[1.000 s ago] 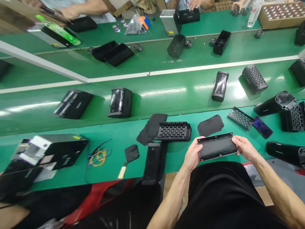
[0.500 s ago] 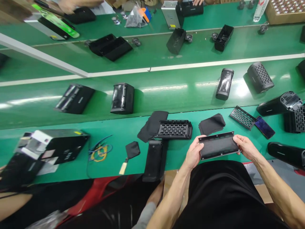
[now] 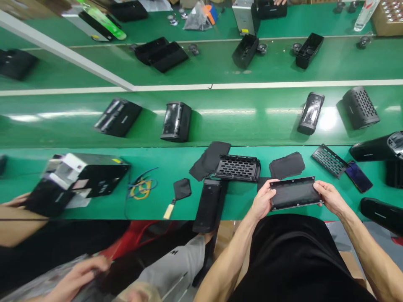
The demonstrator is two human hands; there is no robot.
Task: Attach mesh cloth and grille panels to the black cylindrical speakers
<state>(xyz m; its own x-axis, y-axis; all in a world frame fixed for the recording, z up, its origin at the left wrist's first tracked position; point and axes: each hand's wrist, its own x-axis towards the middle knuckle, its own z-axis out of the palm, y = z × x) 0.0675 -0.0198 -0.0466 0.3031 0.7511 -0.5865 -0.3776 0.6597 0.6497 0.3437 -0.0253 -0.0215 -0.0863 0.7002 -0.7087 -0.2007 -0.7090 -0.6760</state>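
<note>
Both my hands hold one black rectangular grille panel (image 3: 294,193) lined with dark cloth, just above the near edge of the green bench (image 3: 151,207). My left hand (image 3: 262,202) grips its left end, fingers curled round it. My right hand (image 3: 329,196) pinches its right end. Just beyond the panel lie a stack of black perforated grilles (image 3: 238,167) and a pile of black cloth pieces (image 3: 287,165). A long black speaker body (image 3: 208,204) lies to the left of my left hand.
Black speaker housings (image 3: 176,121) ride the glossy conveyor belt (image 3: 236,121) beyond the bench. A loose grille (image 3: 329,160) and a phone (image 3: 358,176) lie right. A black box unit (image 3: 85,176) and coiled wires (image 3: 140,187) sit left. Another person's hand (image 3: 78,274) shows at lower left.
The view has swung left and slightly down; my hands keep the same grip on the panel. Another person's hand and grey sleeve have come into view at the lower left.
</note>
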